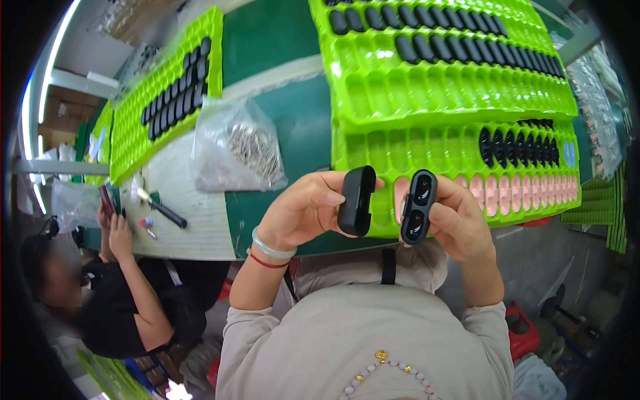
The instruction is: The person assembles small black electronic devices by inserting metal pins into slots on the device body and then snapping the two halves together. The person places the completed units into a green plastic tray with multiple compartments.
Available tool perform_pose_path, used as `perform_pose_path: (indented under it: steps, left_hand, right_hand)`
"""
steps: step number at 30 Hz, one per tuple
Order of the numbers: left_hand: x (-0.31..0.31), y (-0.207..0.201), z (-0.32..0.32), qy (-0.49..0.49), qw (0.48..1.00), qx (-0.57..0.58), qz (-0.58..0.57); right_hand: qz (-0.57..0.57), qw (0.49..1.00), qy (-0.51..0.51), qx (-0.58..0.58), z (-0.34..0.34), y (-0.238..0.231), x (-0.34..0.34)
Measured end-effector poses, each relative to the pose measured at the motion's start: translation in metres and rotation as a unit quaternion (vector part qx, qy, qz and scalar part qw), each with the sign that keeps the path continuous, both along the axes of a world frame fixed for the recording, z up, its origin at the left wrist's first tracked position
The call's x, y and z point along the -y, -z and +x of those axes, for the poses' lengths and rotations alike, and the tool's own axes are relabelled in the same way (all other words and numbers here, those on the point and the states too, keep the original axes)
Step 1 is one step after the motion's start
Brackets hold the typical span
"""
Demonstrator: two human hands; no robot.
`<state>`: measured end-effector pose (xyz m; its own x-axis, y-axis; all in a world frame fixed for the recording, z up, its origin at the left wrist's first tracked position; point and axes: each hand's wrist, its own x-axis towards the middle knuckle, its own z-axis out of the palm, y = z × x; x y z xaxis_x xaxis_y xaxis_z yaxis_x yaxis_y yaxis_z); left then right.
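A worker holds two black plastic case parts above the bench edge: a smooth outer shell (357, 200) pinched in the left hand (303, 210), and an insert with two oval wells (417, 207) gripped by its edges in the right hand (460, 220). Both look light, rigid and slick, best held by their sides. Behind, green moulded trays (440, 87) carry perhaps dozens more beside one clear bag of metal bits (240, 147).

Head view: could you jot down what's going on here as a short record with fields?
left hand: holds a black oval shell
right hand: holds a black insert with two round pockets
nearest tray: green, some black parts in its slots
bench: green, with a clear bag of metal parts
co-worker: seated at left, hands raised
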<state>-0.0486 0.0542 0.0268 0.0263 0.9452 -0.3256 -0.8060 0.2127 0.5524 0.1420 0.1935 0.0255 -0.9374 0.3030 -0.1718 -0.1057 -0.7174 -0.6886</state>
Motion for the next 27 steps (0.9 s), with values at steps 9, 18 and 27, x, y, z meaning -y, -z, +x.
perform_pose_path:
  steps: [9, 18, 27]
  left_hand:
    - [0.04, 0.006, -0.004, -0.004, 0.994, -0.079, -0.07]
    - [0.045, 0.011, -0.01, -0.006, 0.994, -0.103, -0.043]
    - [0.039, 0.008, 0.0, -0.032, 0.985, -0.161, -0.043]
  right_hand:
    - [0.089, 0.985, -0.089, 0.118, -0.03, 0.006, 0.02]
    - [0.08, 0.97, -0.116, 0.198, -0.044, -0.003, 0.026]
    - [0.26, 0.936, -0.113, 0.208, -0.043, -0.004, 0.026]
